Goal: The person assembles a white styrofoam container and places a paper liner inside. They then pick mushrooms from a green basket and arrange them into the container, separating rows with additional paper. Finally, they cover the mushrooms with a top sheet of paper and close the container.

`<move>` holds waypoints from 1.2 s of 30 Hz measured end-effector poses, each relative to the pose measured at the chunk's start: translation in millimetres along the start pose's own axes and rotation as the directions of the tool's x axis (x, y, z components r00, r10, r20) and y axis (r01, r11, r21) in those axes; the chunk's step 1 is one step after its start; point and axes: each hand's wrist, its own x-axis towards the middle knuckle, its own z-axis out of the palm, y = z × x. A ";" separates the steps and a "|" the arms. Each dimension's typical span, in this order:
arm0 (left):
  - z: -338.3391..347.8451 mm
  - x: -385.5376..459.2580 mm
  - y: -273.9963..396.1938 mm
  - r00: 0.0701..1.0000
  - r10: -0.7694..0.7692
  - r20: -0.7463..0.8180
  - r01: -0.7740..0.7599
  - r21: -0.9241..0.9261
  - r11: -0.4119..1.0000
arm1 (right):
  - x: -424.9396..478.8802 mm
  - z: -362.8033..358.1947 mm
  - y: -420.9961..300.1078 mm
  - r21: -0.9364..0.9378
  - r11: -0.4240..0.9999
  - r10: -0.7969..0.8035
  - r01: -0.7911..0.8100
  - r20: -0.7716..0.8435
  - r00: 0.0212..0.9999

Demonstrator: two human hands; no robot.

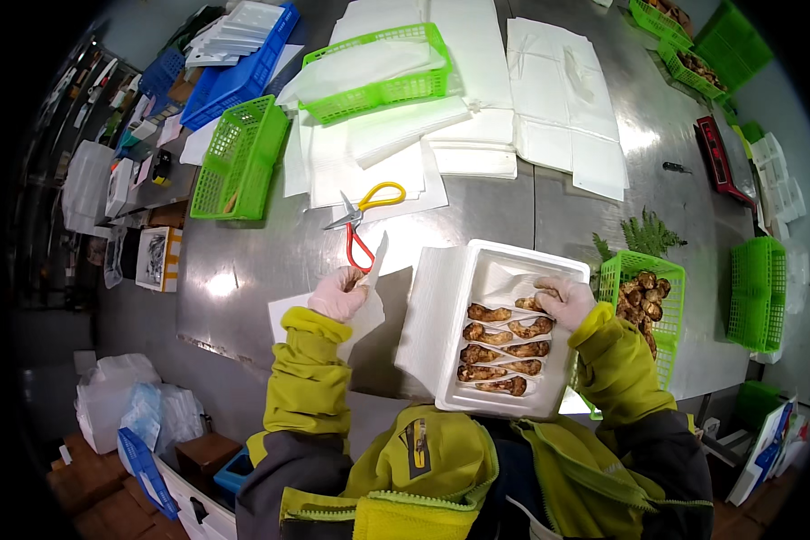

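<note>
A thin sheet of white paper (371, 316) is pinched in my gloved left hand (338, 295), above the steel table (243, 270). My gloved right hand (568, 302) reaches into a white foam box (511, 253), its fingers on a brown mushroom (528, 304) at the upper end of the rows. Several more mushrooms (486, 335) lie in two columns there, with folded white paper between them. White sheeting (424, 317) hangs over the box's left side. Close by my left hand lie scissors with one yellow and one red handle (354, 216).
Right of the box, a green basket (675, 317) holds mushrooms, with fern fronds (648, 233) beyond. Stacked white sheets (472, 135), a green basket with paper (378, 98) and another green basket (239, 162) stand further back. A small knife (677, 167) lies near a red device (719, 158).
</note>
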 end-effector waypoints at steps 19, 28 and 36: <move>14.3 -57.4 131.7 0.934 0.255 -0.252 -0.358 -0.678 0.642 | 4.6 -25.8 -162.5 0.786 0.582 -0.240 0.211 -0.082 0.967; 17.5 -47.2 176.4 0.812 0.584 0.002 -0.333 -0.820 0.466 | -12.3 -95.0 -138.5 0.767 0.535 -0.581 0.355 0.028 0.814; 30.2 -19.1 288.6 0.411 0.820 -0.399 -0.889 0.025 0.458 | 13.3 -129.1 -207.8 -0.285 0.733 -0.631 0.617 -0.623 0.462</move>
